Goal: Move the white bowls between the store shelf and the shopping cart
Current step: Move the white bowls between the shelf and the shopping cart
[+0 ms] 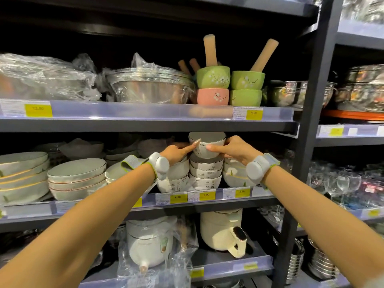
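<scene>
Both hands, left [176, 151] and right [234, 148], clasp the top white bowl [206, 145] on the shelf [145, 206] stack [205, 173]; next, I'd judge, a level carry under the upper shelf edge.

The white bowl [207, 144] looks like glossy glazed ceramic, as does the stack [205, 173] beneath it. At eleven o'clock, steel mixing bowls [149, 88] gleam under crinkled clear plastic wrap. At one o'clock, matt wooden pestles [209, 49] stand in smooth green mortars [213, 77]. The shelf edge [145, 125] is matt grey metal.
</scene>
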